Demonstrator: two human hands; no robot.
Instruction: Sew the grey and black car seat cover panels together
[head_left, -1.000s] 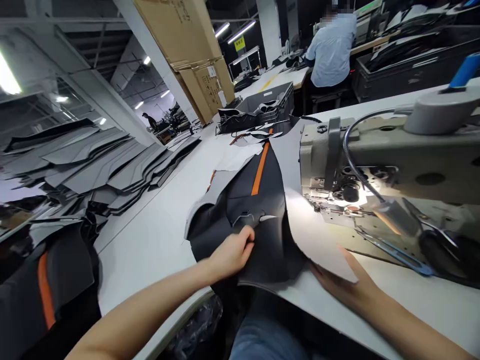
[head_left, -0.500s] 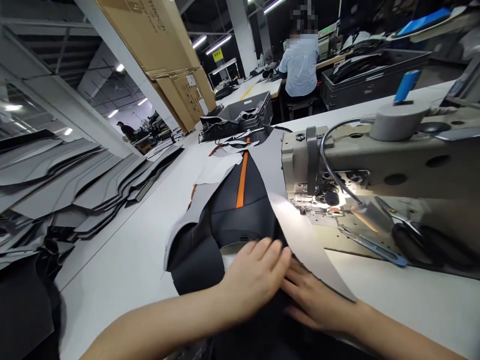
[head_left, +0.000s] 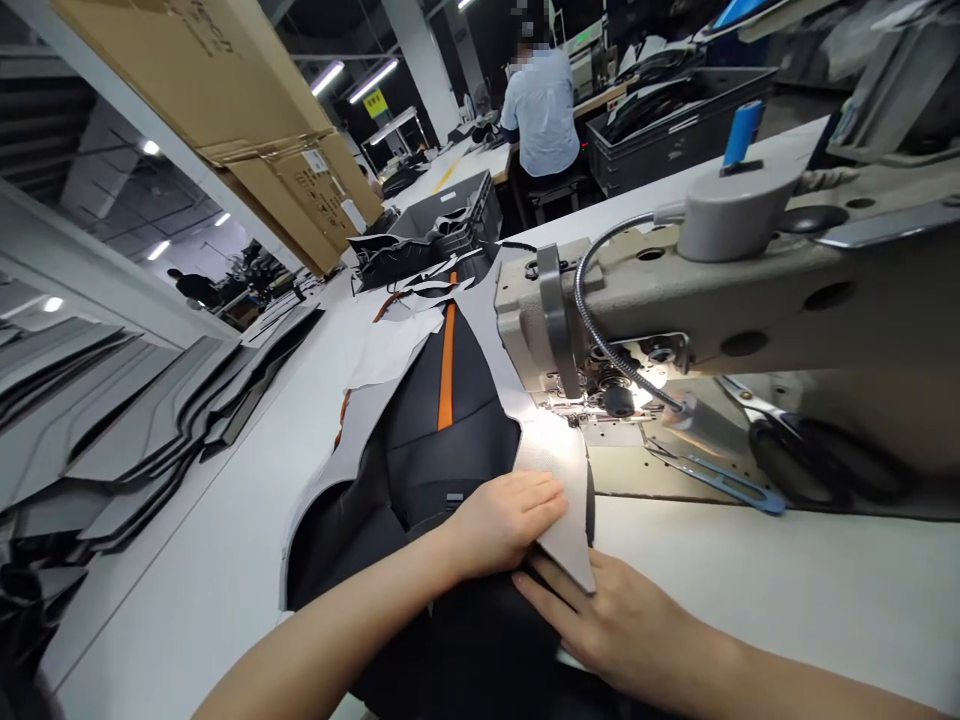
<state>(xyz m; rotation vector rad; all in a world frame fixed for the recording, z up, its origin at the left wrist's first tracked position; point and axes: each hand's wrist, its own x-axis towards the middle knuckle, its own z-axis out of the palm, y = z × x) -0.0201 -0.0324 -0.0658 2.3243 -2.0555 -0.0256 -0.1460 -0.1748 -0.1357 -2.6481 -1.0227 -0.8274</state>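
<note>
A black seat cover (head_left: 450, 465) with an orange stripe and pale grey backing lies across the table, its right edge running up to the lit needle area of the sewing machine (head_left: 720, 290). My left hand (head_left: 502, 525) is closed over the folded grey edge, fingers curled on top. Just below and to the right, my right hand (head_left: 607, 620) grips the lower corner of that same edge, its fingers partly hidden under the material. Black material hangs below both hands.
Blue tweezers (head_left: 735, 485) and black-handled scissors (head_left: 795, 440) lie by the machine. Stacked grey panels (head_left: 150, 420) fill the left side. Behind stand a grey crate (head_left: 480, 215), cardboard boxes (head_left: 217, 90) and a seated person (head_left: 544, 110).
The grey edge has turned and folded over near the needle. My left hand now holds its top, and my right hand has moved down around its corner. The view has swung right.
</note>
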